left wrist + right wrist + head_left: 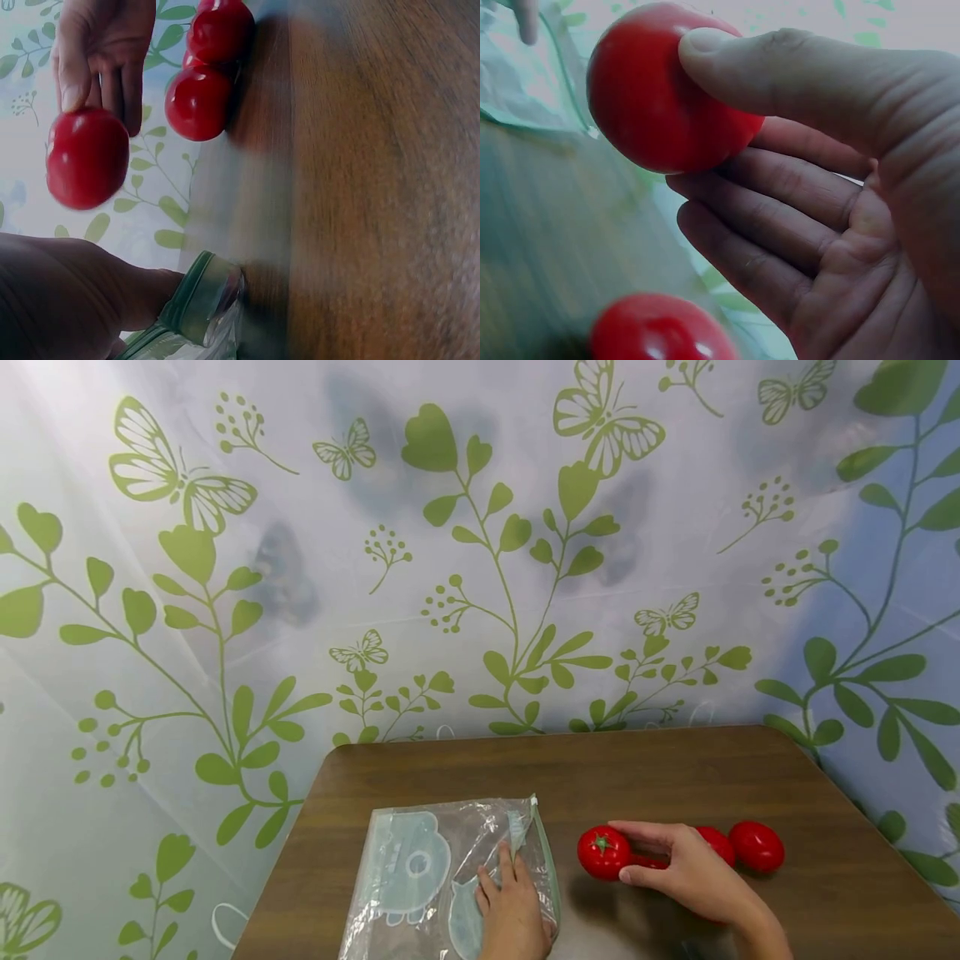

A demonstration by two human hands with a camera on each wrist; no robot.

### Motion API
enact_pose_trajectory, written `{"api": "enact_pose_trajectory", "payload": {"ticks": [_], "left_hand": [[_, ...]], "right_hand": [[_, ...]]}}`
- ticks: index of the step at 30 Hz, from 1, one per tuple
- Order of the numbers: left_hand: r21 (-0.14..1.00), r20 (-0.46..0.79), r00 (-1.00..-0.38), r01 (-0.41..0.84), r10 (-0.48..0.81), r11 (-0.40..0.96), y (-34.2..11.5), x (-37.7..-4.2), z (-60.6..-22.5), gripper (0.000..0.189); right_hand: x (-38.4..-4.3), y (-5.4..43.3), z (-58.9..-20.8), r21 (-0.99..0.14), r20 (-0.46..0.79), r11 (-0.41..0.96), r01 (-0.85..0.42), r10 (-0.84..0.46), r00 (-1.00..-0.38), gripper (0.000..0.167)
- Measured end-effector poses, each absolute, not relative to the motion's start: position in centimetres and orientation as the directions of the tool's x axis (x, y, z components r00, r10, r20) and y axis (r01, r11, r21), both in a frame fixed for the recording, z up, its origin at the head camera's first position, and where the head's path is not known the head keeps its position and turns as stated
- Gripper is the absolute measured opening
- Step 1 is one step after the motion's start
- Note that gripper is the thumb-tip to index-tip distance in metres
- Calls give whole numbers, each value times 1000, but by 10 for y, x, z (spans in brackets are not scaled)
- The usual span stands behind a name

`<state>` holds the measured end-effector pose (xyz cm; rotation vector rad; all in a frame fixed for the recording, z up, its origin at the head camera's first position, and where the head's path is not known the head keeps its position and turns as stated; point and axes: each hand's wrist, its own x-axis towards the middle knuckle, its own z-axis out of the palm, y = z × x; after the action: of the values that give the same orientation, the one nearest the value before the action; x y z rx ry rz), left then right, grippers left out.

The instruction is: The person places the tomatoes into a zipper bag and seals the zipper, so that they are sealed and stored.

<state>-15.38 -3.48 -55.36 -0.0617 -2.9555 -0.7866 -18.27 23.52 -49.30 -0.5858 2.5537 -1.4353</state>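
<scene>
My right hand (pixel 693 872) pinches a red tomato (pixel 602 852) between thumb and fingers, above the table; its green stem top faces up in the head view. In the right wrist view the thumb presses on the side of this tomato (pixel 660 90). My left hand (pixel 512 902) rests with straight, spread fingers on a clear plastic zip bag (pixel 480 827) printed with pale blue shapes. Its thumb (pixel 154 289) meets the bag's green zip edge (pixel 187 292) in the left wrist view; the thumb's tip is hidden there.
More red tomatoes lie on the brown wooden table (pixel 600 768) at the right, one tomato (pixel 756 847) in full sight and another (pixel 717 843) partly behind my right hand. A white curtain (pixel 480 568) with green leaves and butterflies hangs behind the table.
</scene>
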Motion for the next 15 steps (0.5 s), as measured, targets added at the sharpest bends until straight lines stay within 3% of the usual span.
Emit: {"api": "enact_pose_trajectory", "payload": {"ticks": [8, 15], "left_hand": [[471, 33, -999, 33, 20, 881, -33, -151, -543, 107], [459, 31, -999, 28, 15, 888, -33, -152, -543, 103]], "right_hand": [[-195, 211, -515, -879, 62, 393, -270, -468, -882, 59], [-201, 192, -526, -863, 37, 425, -273, -487, -873, 60]]}}
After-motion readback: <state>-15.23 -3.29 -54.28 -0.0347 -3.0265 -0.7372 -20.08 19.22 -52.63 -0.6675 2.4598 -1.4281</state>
